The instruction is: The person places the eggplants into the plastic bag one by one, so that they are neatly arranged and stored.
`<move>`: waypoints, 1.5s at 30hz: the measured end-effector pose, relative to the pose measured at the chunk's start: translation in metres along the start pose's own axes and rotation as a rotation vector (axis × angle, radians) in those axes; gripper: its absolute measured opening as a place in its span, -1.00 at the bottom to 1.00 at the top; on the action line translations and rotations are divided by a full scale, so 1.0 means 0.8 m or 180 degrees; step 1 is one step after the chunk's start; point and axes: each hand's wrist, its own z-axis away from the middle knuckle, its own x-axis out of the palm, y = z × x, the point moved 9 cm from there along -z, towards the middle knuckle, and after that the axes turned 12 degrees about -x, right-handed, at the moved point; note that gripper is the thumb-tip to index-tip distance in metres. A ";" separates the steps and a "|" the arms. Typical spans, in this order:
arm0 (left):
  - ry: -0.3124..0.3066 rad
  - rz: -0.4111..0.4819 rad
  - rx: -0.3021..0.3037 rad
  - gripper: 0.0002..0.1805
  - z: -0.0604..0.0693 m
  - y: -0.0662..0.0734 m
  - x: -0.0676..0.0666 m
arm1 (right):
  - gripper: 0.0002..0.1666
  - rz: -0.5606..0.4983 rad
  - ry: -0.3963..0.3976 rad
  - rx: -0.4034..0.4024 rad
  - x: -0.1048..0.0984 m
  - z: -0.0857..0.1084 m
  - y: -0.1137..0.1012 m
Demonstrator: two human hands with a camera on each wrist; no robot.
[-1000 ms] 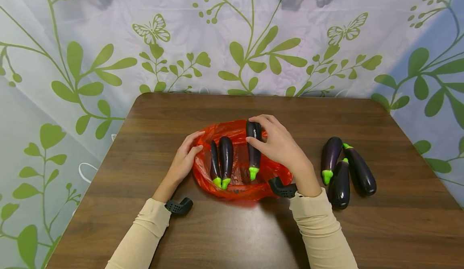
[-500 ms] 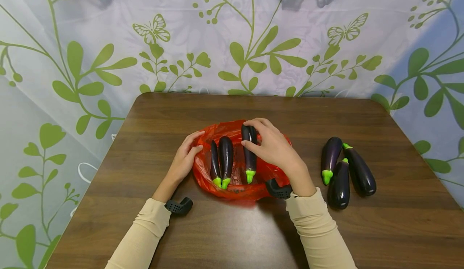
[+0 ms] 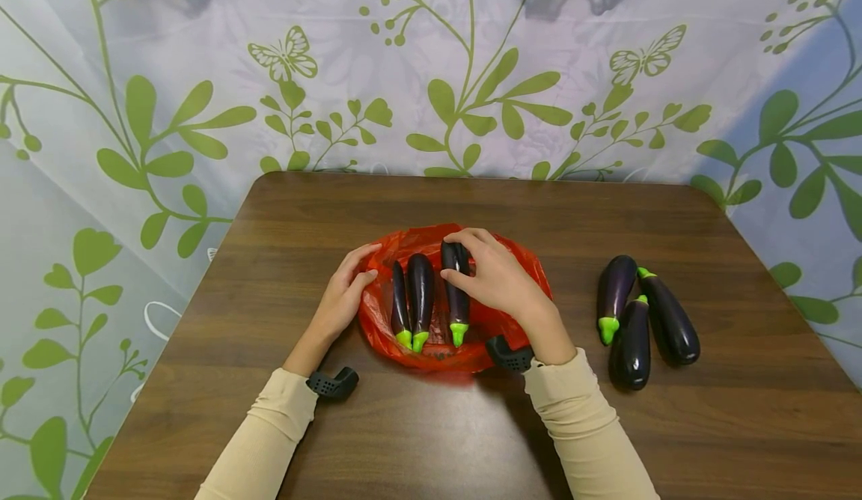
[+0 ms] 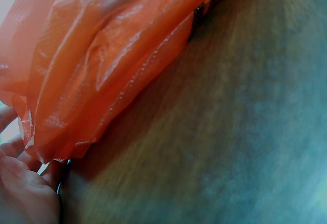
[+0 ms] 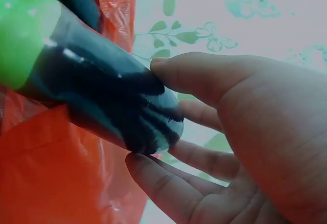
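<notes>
A red plastic bag (image 3: 438, 361) lies spread on the table with its mouth up. Two eggplants (image 3: 420, 294) rest side by side in its left part, green ends toward the near edge. My right hand (image 3: 498, 275) pinches a third eggplant (image 3: 456, 298) near its dark far end, over the bag's middle; in the right wrist view, thumb and fingers lie round the end of that eggplant (image 5: 92, 75). The left hand (image 3: 342, 294) holds the bag's left rim between thumb and fingers. From the left wrist view, fingers touch the gathered red plastic (image 4: 102, 81).
Three more eggplants (image 3: 631, 343) lie close together on the brown table (image 3: 754, 380), right of the bag. Behind the table's far edge hangs a pale curtain (image 3: 377, 58) with green leaves. A black wrist mount (image 3: 334, 384) sits at the left cuff, another (image 3: 509, 354) at the right.
My right hand has moved left and slightly nearer with its eggplant, toward the two in the bag. The left hand has stayed in place on the rim.
</notes>
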 end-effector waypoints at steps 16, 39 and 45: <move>-0.0002 -0.0060 -0.0030 -0.51 -0.001 -0.001 0.002 | -0.35 -0.0040 -0.0157 0.0064 0.023 -0.004 0.008; -0.0005 -0.0008 0.0004 -0.51 0.001 0.001 0.001 | -0.30 -0.0050 -0.0312 -0.0030 0.047 -0.010 0.010; -0.0009 0.0003 -0.0029 -0.51 0.000 -0.002 0.001 | -0.30 -0.0057 -0.0335 -0.0029 0.054 -0.011 0.014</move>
